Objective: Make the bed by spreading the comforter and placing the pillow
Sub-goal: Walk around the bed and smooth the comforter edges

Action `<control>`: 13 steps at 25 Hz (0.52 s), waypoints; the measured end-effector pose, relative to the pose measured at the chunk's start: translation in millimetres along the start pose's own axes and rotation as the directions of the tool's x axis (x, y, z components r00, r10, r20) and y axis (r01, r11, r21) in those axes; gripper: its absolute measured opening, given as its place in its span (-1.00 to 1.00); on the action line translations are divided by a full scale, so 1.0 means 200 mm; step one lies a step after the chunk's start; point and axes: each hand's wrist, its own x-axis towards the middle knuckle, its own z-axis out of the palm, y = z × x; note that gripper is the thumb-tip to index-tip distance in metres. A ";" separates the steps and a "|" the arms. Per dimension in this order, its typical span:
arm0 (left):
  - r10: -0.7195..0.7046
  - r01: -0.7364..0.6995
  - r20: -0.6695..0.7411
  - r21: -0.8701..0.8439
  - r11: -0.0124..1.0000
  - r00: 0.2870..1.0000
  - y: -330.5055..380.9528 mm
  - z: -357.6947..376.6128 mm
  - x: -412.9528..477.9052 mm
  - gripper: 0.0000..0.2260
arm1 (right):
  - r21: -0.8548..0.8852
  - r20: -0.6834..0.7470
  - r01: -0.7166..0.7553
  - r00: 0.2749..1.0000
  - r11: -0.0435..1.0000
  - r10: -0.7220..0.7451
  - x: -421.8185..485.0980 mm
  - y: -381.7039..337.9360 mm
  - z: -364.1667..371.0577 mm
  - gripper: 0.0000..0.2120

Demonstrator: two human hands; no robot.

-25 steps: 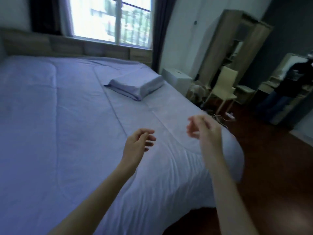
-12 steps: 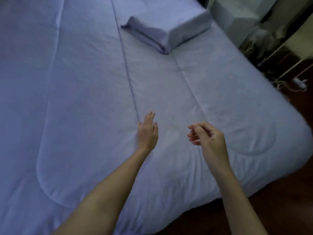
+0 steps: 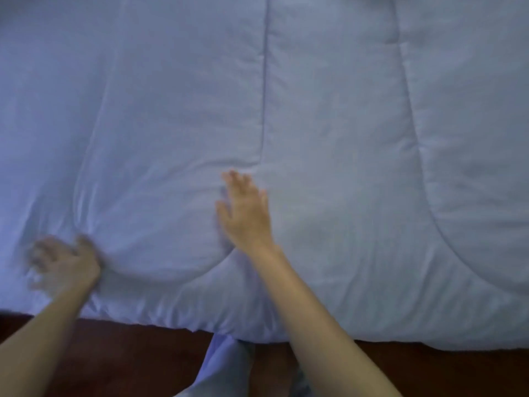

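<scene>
Surface: a bed, filled edge to edge in my view by the comforter [image 3: 329, 124] — pale blue-lilac, quilted, spread flat over the mattress. Its near hem runs along the bottom of the view and hangs just over the dark red-brown floor [image 3: 128, 359].

Item, comforter stitching: I see one straight seam [image 3: 264, 81] coming down the middle and ending just beyond the right fingertips. A curved seam [image 3: 177, 277] arcs between the two hands, and a second, larger curve sweeps down the right side. Soft creases fan upward from the lower left, gathering near the left hand.

Item, right hand [image 3: 246, 213]: it lies palm down on the comforter near the middle of the near edge, fingers straight and close together, thumb out to the side. It grasps nothing — a flat, released hand resting on the cloth. The bare forearm runs back to the lower right.

Item, left hand [image 3: 64, 265]: it sits low on the left, on the comforter close to the hem, beside the bulge of the curved panel. It is heavily blurred. The fingers look spread, but I cannot tell whether they are pinching cloth or only touching it.

Item, lower centre: a leg in pale cloth [image 3: 226, 368] stands on the floor just beside the hem, between the two forearms.
</scene>
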 end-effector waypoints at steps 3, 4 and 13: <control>-0.102 0.082 -0.077 -0.230 0.970 0.992 -0.19 0.25 -0.01 -0.17 | -0.356 0.098 0.232 0.973 0.905 -0.210 -0.09 0.34 -0.02 -0.47; -0.043 0.021 -0.146 -0.154 0.988 0.988 0.05 0.26 -0.20 -0.24 | -0.384 0.031 0.191 0.981 0.903 -0.194 -0.13 0.51 -0.11 -0.48; 0.790 -0.780 0.198 -0.145 0.609 0.580 2.05 0.31 -2.25 -0.46 | -0.418 -0.460 -0.597 0.789 0.685 0.408 -0.92 2.24 -1.59 -0.45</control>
